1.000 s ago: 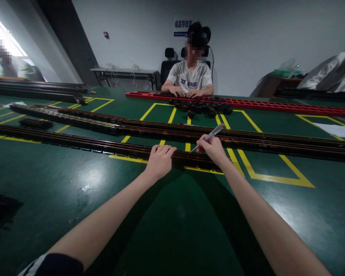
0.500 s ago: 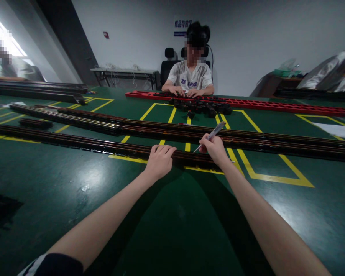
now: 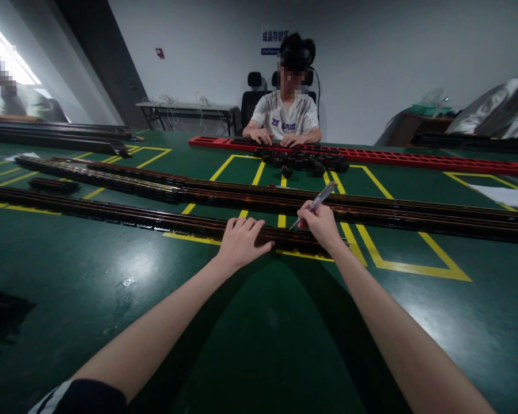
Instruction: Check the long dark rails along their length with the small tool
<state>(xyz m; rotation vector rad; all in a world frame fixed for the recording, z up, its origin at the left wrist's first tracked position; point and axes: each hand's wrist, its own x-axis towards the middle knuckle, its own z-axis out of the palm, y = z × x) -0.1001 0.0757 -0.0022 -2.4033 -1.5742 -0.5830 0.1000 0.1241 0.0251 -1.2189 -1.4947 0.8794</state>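
Front bundle of dark strips [image 3: 155, 219]: lies lengthwise on the green table [image 3: 147, 310], across yellow tape lines. Judged stiff along its length, though probably able to flex if lifted from one end; glossy surfaces suggest a slippery hold. Weight appears moderate. Best hold, in my judgement, is two well-separated points with fingers over both long edges. Left hand [image 3: 242, 244] lies over the bundle, fingers slightly spread, thumb apart at the near edge; pressure cannot be told. Right hand [image 3: 320, 225] pinches a slim pen-like tool [image 3: 323, 196], tip down at the bundle's top; contact not certain. Containers: a red slotted tray [image 3: 431, 160] runs along the far side, before a co-worker [image 3: 287, 115]; slot contents are not legible. Loose dark parts [image 3: 315, 163] are heaped just in front of it
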